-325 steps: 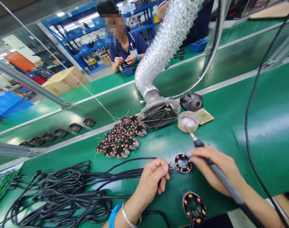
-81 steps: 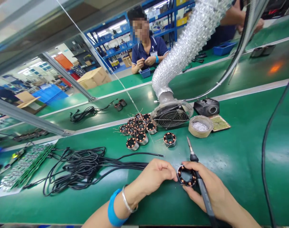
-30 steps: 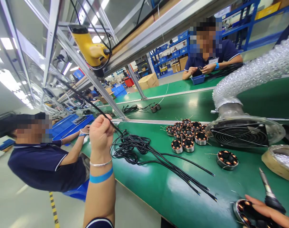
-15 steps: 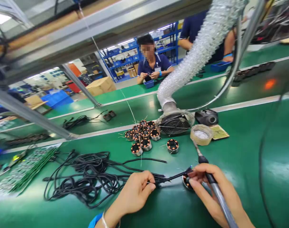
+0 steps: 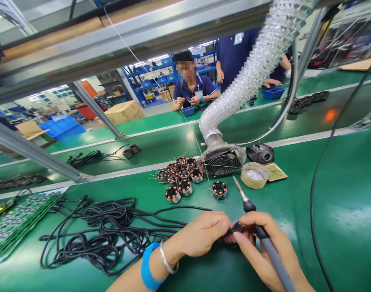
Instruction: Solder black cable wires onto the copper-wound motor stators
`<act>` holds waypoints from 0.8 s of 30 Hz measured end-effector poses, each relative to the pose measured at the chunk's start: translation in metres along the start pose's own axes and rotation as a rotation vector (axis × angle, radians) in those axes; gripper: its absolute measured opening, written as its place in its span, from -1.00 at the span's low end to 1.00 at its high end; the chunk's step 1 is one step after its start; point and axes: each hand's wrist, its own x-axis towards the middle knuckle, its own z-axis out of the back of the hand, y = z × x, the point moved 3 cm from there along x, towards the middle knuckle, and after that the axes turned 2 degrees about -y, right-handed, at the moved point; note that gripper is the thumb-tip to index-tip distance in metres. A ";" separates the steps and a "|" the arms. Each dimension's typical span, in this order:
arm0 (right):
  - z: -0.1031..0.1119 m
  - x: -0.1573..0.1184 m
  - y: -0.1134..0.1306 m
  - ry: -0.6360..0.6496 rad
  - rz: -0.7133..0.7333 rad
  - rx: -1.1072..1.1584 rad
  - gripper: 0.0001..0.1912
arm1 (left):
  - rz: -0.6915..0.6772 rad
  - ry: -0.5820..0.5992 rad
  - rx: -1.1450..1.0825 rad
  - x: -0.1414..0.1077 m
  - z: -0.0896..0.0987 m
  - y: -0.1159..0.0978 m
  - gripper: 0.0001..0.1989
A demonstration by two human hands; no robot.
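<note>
My left hand (image 5: pixel 200 233) is closed around a black cable, close to its stripped end (image 5: pixel 235 227). The fingers of my right hand (image 5: pixel 270 243) meet at that same end, thumb and forefinger pinching beside it. Across my right hand lies a soldering iron (image 5: pixel 272 251), its metal tip (image 5: pixel 238 187) pointing up and away towards the fan. What sits under my right fingers is mostly hidden. Beyond my hands a single copper-wound stator (image 5: pixel 219 190) stands apart from a cluster of several stators (image 5: pixel 184 173). Black cables (image 5: pixel 112 227) lie coiled to the left.
A fume extractor fan (image 5: pixel 223 162) with a silver duct (image 5: pixel 249 69) stands at the bench's back edge. Right of it are a solder tub (image 5: pixel 254 175), a yellow sponge (image 5: pixel 276 172) and a black holder (image 5: pixel 260 153). Green circuit boards (image 5: pixel 24 223) lie left. Co-workers are across the line.
My left hand has moved right along with the cable, up against my right fingers. The iron's tip has come away from the solder tub. The stator under my right hand is now hidden.
</note>
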 end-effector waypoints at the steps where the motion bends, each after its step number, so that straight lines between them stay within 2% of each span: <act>1: 0.001 0.001 0.001 -0.012 0.010 0.009 -0.78 | 0.058 0.067 -0.154 0.005 -0.005 0.004 -0.40; 3: 0.004 0.002 0.001 -0.043 0.012 0.040 -0.76 | 0.159 0.129 -0.337 0.010 -0.012 0.011 -0.39; 6: 0.006 0.004 -0.002 -0.067 -0.005 0.070 -0.77 | 0.177 0.111 -0.417 0.010 -0.013 0.017 -0.40; 10: -0.001 0.004 -0.003 0.038 0.007 0.049 -0.80 | 0.198 0.228 -0.544 0.006 -0.016 0.021 -0.34; 12: -0.004 0.004 -0.003 0.058 0.010 0.033 -0.79 | 0.186 0.176 -0.543 0.004 -0.014 0.023 -0.37; 15: -0.005 0.003 -0.004 -0.018 -0.025 0.036 -0.75 | 0.190 -0.011 -0.467 0.001 -0.009 0.028 -0.47; 17: -0.006 0.004 -0.004 -0.053 -0.043 0.034 -0.73 | 0.191 -0.095 -0.410 -0.001 -0.008 0.031 -0.50; 19: -0.008 0.005 -0.002 -0.053 -0.042 0.010 -0.75 | 0.185 -0.107 -0.409 -0.002 -0.010 0.034 -0.50; 22: -0.009 0.008 0.002 -0.024 -0.017 -0.036 -0.82 | 0.157 -0.058 -0.469 0.000 -0.017 0.035 -0.49; 24: -0.010 0.009 0.002 -0.032 0.001 -0.081 -0.82 | 0.101 -0.103 -0.466 0.000 -0.019 0.033 -0.51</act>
